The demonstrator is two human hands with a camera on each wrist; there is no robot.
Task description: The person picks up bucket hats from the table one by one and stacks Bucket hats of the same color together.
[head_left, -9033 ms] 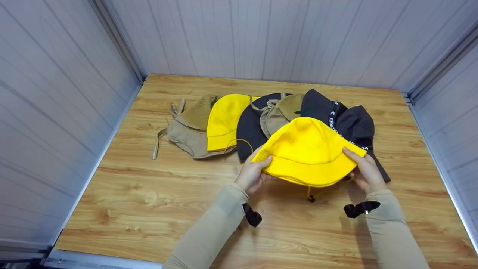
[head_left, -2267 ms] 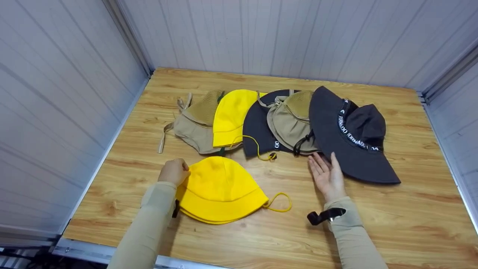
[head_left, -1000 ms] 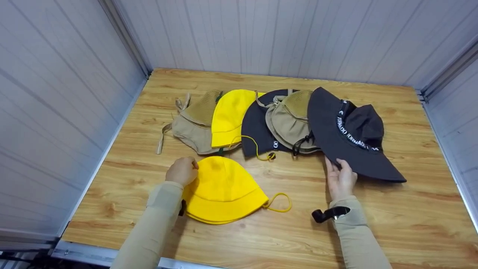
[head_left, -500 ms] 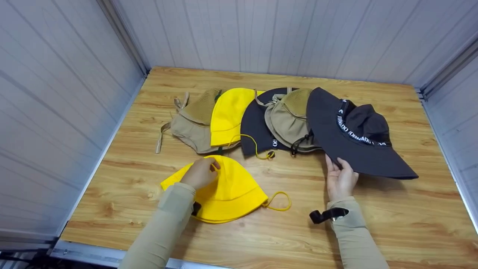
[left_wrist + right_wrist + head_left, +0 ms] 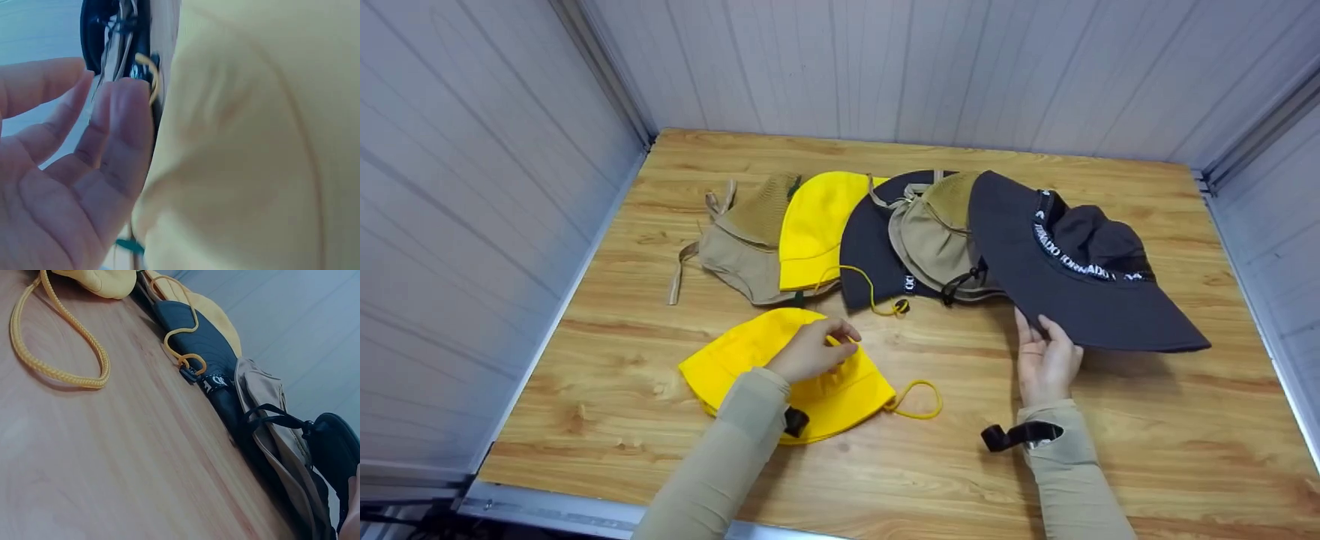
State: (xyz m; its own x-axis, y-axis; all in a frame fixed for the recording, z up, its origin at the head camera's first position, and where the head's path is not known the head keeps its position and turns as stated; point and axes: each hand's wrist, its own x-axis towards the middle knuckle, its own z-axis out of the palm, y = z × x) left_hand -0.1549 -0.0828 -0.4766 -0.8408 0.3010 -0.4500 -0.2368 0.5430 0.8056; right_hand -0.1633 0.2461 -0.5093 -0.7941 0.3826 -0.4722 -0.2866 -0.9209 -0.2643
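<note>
My right hand point(image 5: 1046, 364) pinches the near edge of a dark wide-brimmed hat point(image 5: 1110, 311) with white lettering on its band. The hat's right part is tilted up off the table. In the right wrist view, a bit of its dark brim point(image 5: 334, 444) shows beside my fingers point(image 5: 351, 512). My left hand point(image 5: 814, 349) hovers over a yellow bucket hat point(image 5: 720, 360) lying at the front, fingers loosely bent and holding nothing. The left wrist view shows these bent fingers point(image 5: 126, 129) beside the yellow cloth point(image 5: 242, 140). A yellow cord loop point(image 5: 922, 397) sticks out from that hat's right side.
Behind lies an overlapping row of hats: a tan one point(image 5: 742, 262) with ties, a yellow one point(image 5: 817, 232), a dark one point(image 5: 870, 247) and another tan one point(image 5: 930, 247). The wooden table point(image 5: 585, 390) is walled by pale panels point(image 5: 855, 67).
My left hand has moved right across the yellow hat, uncovering its left side. My right hand has taken hold of the dark hat's brim, and its right end has lifted.
</note>
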